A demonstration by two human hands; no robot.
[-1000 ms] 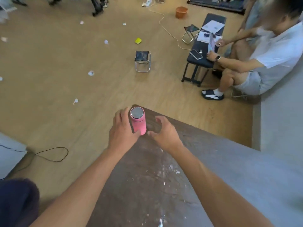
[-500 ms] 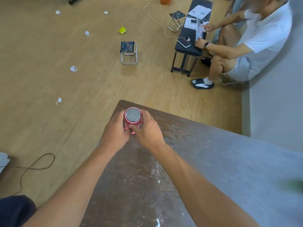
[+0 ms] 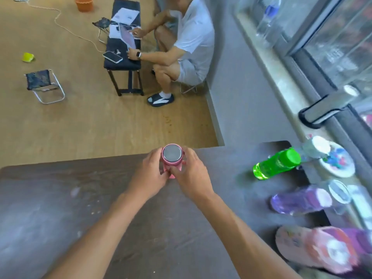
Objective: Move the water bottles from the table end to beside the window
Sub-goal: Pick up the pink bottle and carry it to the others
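Note:
A pink water bottle with a silver cap stands upright in both my hands, over the dark table near its far edge. My left hand wraps its left side and my right hand wraps its right side. I cannot tell if its base touches the table. At the right, beside the window, stand a green bottle, a purple bottle, a clear bottle with a white lid and a pink and purple bottle.
A person sits on the floor beyond the table at a low black bench with papers and a phone. A small folding stool stands on the wooden floor at left. A window handle juts out at the right.
Both hands have closed on the pink bottle. The view has swung right, so the window and the bottles beside it have come into sight.

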